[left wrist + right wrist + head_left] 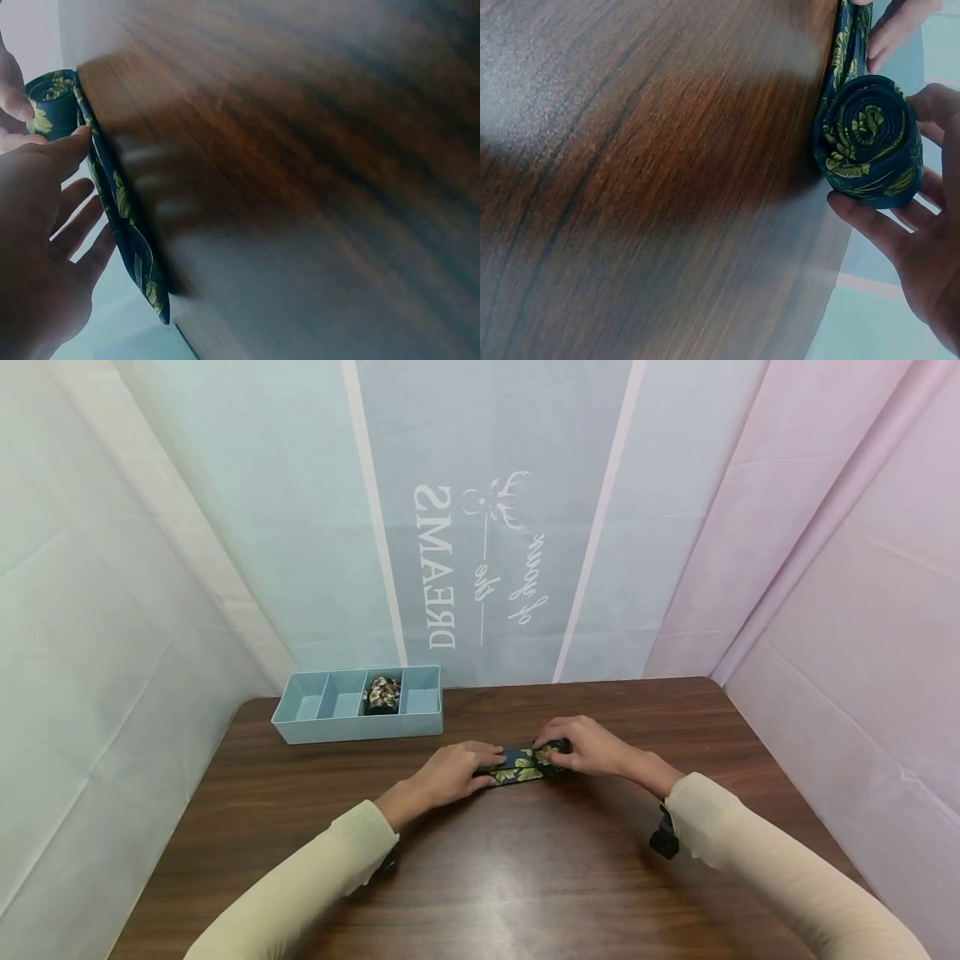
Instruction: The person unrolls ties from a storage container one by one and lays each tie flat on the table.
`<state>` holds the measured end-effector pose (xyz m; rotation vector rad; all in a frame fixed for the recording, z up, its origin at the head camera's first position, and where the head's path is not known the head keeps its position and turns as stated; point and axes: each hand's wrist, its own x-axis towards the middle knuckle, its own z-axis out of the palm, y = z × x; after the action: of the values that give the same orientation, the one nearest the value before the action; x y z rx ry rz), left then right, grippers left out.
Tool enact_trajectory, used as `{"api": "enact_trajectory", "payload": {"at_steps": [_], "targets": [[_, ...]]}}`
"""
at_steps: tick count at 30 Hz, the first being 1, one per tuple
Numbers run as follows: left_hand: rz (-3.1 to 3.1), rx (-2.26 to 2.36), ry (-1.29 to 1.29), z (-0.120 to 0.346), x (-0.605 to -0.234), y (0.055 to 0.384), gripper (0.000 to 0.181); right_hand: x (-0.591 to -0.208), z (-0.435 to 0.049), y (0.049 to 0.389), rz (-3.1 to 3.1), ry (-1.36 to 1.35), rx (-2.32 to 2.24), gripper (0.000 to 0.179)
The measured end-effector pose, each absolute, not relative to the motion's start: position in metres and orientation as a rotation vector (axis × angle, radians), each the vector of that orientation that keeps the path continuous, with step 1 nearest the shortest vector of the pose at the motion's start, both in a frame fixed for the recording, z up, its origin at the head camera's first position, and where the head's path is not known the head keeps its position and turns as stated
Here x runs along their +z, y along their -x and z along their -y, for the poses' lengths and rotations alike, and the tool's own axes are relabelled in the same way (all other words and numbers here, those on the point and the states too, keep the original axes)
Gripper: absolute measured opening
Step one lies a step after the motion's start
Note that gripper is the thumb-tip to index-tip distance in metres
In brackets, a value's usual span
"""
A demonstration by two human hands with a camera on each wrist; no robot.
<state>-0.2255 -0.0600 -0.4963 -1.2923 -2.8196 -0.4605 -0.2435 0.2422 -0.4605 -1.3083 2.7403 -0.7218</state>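
Observation:
A navy necktie [519, 766] with yellow-green leaf print lies on the table, its right end wound into a thick coil. My right hand [596, 750] grips that coil between thumb and fingers; the right wrist view shows the spiral end of the roll [866, 139] facing the camera. Over the flat, unrolled part my left hand [453, 771] rests, its fingers extended along the cloth and its thumb at the near edge. In the left wrist view, the flat strip of the tie [124, 206] runs from the coil past the left hand's fingers.
At the back left of the brown wooden table [480, 877] stands a light blue divided box [360, 727]. One compartment holds a dark rolled bundle [382, 695] with a cream and brown pattern. A printed curtain [495, 435] hangs behind the table's far edge.

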Motion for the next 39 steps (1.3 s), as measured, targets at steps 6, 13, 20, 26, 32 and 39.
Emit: {"api": "enact_trajectory", "payload": {"at_steps": [6, 13, 20, 26, 32, 39], "targets": [[2.821, -0.444, 1.318, 0.06, -0.497, 0.226, 0.037, -0.461, -0.243, 0.243, -2.745, 1.263, -0.708, 0.024], [2.809, -0.475, 1.331, 0.06, -0.497, 0.226, 0.035, -0.466, -0.24, 0.244, -2.792, 1.243, -0.705, 0.018], [2.824, -0.497, 1.326, 0.06, -0.496, 0.227, 0.035, -0.469, -0.238, 0.242, -2.838, 1.172, -0.663, 0.017], [2.835, -0.524, 1.323, 0.06, -0.499, 0.228, 0.034, -0.471, -0.241, 0.24, -2.865, 1.142, -0.649, 0.021], [2.851, -0.533, 1.313, 0.06, -0.499, 0.227, 0.034, -0.47, -0.246, 0.237, -2.879, 1.131, -0.639, 0.024], [2.85, -0.559, 1.313, 0.061, -0.497, 0.226, 0.035, -0.467, -0.25, 0.235, -2.874, 1.136, -0.63, 0.026]]}}
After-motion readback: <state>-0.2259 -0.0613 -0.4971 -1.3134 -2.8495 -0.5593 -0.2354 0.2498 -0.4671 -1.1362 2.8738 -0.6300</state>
